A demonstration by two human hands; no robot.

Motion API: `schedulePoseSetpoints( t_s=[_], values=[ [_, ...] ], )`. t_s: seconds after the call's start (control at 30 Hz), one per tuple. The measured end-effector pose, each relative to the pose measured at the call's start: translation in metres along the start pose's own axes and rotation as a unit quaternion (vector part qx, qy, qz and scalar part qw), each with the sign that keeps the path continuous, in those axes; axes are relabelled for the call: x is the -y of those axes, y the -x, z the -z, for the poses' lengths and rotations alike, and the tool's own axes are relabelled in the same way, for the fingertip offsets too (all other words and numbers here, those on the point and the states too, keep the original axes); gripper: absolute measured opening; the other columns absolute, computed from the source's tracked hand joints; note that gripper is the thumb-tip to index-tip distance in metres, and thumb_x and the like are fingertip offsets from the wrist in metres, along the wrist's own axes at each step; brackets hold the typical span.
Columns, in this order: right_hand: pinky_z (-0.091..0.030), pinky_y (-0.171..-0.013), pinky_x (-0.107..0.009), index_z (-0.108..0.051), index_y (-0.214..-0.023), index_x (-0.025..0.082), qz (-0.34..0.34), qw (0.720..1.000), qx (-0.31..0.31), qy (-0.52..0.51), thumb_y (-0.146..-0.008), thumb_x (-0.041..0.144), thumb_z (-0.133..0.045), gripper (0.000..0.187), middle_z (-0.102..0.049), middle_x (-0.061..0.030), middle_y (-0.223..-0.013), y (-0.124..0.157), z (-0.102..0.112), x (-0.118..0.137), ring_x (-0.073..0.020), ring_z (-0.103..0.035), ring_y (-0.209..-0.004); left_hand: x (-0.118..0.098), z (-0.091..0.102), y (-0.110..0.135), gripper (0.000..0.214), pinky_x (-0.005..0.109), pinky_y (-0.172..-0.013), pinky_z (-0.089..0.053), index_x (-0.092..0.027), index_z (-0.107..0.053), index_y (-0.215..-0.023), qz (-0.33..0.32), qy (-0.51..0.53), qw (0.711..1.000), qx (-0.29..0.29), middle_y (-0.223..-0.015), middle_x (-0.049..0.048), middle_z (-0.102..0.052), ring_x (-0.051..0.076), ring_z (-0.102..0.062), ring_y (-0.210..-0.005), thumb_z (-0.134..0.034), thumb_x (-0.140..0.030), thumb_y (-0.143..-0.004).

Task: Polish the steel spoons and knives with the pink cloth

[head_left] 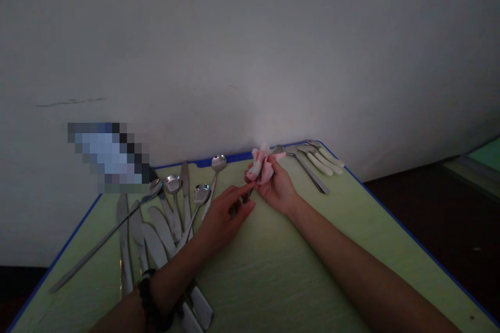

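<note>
My right hand is closed round a crumpled pink cloth wrapped about one end of a thin metal utensil, at the middle of the green table. My left hand pinches the utensil's lower end between thumb and fingers. Which kind of utensil it is stays hidden by the cloth and fingers. A dark band sits on my left wrist.
Several spoons and table knives lie scattered at the left, one long-handled spoon among them. A small group of utensils with white handles lies at the far right corner. A white wall stands behind; dark floor lies beyond the blue-edged right side.
</note>
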State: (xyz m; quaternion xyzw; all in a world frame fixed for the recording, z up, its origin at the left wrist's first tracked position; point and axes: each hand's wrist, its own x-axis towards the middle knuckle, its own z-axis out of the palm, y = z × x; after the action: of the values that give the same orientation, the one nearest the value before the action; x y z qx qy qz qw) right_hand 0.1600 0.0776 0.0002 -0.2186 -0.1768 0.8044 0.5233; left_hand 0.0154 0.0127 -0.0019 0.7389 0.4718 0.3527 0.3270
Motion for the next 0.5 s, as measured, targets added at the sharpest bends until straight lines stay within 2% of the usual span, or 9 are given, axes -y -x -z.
schedulePoseSetpoints(
  t_s=[0.13,0.27,0.37,0.5],
  values=[
    [-0.053,-0.062,-0.027,-0.056,-0.094,0.018,-0.011,1.0,0.008,0.028,-0.095,0.037,-0.028,0.034,-0.067,-0.0023,-0.068,0.0014,-0.0015,-0.0011,-0.0142,-0.064,-0.061,-0.0004,0.001,-0.0006,0.032,0.023,-0.062,-0.04,-0.019,-0.057,-0.117,0.014,0.028,0.999,-0.013,-0.082,0.0001,-0.054,0.011,-0.047,-0.065,-0.051,-0.027,-0.086],
    [-0.053,-0.066,-0.025,-0.059,-0.094,0.014,-0.018,0.996,0.039,0.074,-0.095,0.032,-0.029,0.035,-0.068,-0.0039,-0.07,0.0033,-0.0037,-0.0056,-0.0133,-0.064,-0.064,0.0026,-0.0025,-0.0015,0.024,0.022,-0.056,-0.04,-0.019,-0.052,-0.105,0.077,0.113,0.989,-0.061,-0.086,-0.0008,-0.056,0.009,-0.048,-0.059,-0.054,-0.027,-0.083],
    [-0.053,-0.069,-0.026,-0.06,-0.096,0.014,-0.003,0.996,0.039,0.078,-0.094,0.033,-0.034,0.032,-0.07,-0.0049,-0.075,0.003,-0.0038,-0.0081,-0.0135,-0.065,-0.067,0.0034,-0.0048,-0.0026,0.021,0.022,-0.055,-0.041,-0.02,-0.046,-0.096,0.107,0.157,0.978,-0.088,-0.089,-0.0008,-0.056,0.009,-0.05,-0.059,-0.057,-0.029,-0.081],
    [-0.054,-0.067,-0.027,-0.06,-0.096,0.016,0.005,0.998,0.015,0.054,-0.093,0.033,-0.036,0.029,-0.07,-0.004,-0.075,0.0,-0.0027,-0.0068,-0.0144,-0.065,-0.067,0.0014,-0.0023,-0.003,0.023,0.022,-0.059,-0.043,-0.019,-0.05,-0.096,0.119,0.143,0.98,-0.073,-0.081,-0.0014,-0.058,0.01,-0.053,-0.063,-0.059,-0.032,-0.079]
  ],
)
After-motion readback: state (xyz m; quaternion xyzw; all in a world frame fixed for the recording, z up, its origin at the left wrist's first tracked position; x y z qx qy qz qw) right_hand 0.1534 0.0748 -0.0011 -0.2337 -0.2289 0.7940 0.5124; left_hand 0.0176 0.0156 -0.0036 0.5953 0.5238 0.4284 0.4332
